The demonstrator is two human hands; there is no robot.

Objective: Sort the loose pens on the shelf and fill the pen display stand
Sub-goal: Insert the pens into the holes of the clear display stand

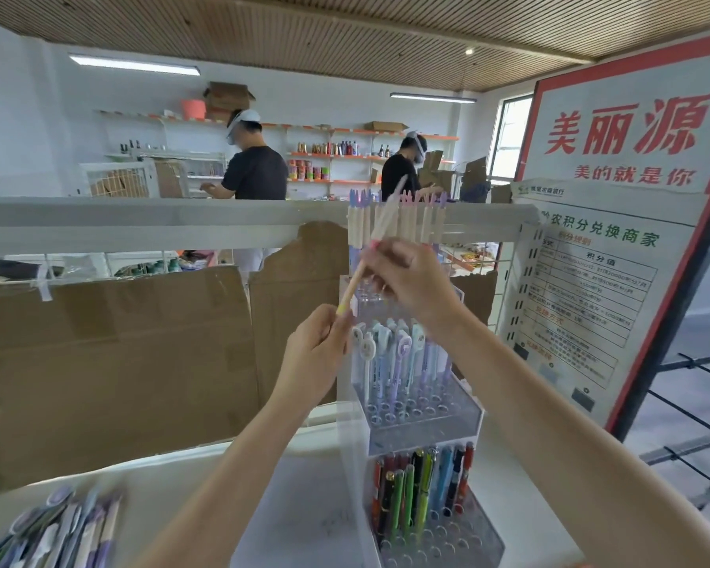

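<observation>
A clear tiered pen display stand (423,420) rises on the white shelf at centre right. Its top tier holds cream pens with purple and pink tops (398,215), its middle tier pastel pens with round toppers (394,354), its bottom tier dark, green and blue pens (423,481). My left hand (316,354) pinches the lower end of a slim cream pen (355,280). My right hand (406,280) holds the same pen higher up, together with a blurred pale pen (390,207) slanting up over the top tier. A pile of loose pens (54,530) lies at the bottom left.
Brown cardboard sheets (111,362) line the back of the shelf. A white upper shelf rail (140,219) runs across. A red-framed poster board (615,223) leans at the right. Two persons (255,166) stand at far shelves with bottles and boxes.
</observation>
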